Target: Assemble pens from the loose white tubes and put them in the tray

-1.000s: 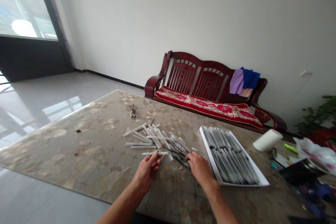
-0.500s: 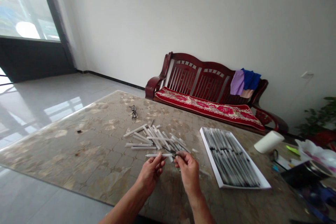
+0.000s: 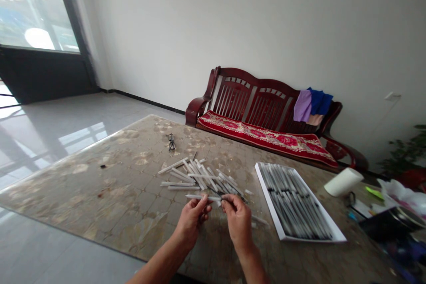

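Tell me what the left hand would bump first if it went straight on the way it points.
Probably the loose sticks, just beyond the left hand and its held stick. The hand's height above the table is unclear, so it might pass over them.

On the table point(image 3: 133, 195), the pen pile point(image 3: 203, 175) lies left of the box point(image 3: 270, 204).

No text, label, brand, number or sign can be read: none can be made out on the white box point(image 3: 282, 235), on the slim tubes point(image 3: 296, 204) packed inside it, on the loose tubes point(image 3: 199, 176) heaped left of it, or on the white roll point(image 3: 344, 182) to its right.
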Demonstrator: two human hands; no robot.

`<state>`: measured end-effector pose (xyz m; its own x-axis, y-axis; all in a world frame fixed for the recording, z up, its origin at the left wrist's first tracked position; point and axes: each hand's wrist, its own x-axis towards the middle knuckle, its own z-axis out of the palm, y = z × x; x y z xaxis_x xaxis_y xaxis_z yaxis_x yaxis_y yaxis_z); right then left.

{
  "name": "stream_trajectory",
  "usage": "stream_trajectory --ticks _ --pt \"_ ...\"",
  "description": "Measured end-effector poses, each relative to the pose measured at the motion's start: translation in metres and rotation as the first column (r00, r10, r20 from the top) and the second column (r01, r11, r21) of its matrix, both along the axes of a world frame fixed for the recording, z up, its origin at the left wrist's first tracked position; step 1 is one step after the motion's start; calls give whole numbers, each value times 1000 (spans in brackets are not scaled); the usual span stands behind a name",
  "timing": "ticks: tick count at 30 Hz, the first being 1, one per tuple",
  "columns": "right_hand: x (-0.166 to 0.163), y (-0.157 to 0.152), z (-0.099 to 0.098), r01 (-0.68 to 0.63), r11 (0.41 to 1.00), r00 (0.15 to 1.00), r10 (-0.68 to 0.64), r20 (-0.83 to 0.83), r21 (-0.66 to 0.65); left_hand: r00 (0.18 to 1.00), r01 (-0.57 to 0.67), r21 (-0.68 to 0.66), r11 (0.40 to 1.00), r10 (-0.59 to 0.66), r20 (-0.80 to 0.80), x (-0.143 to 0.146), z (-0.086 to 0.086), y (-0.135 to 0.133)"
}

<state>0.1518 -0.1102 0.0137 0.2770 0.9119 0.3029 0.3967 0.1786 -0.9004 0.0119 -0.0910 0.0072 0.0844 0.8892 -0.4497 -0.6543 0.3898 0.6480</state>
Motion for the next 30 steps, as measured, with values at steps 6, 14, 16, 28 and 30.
stream_trajectory --ticks 6,14,16,28,30 --pt "0 -5 -4 22 996 969 -42 243 88 998 -50 95 994 54 -42 3 -3 -4" --pt "-4 -13 -15 77 994 911 -100 399 73 990 -87 154 984 103 -98 13 -6 -13" --pt "-4 -13 -17 96 993 904 -113 413 62 989 -85 179 980 105 -103 15 -5 -15" --pt "8 -15 -1 -32 999 963 35 267 -16 988 42 164 986 -16 -155 10 -6 -7" --pt "8 -12 -6 35 999 964 -31 265 -10 987 50 194 980 -18 -160 12 -7 -6"
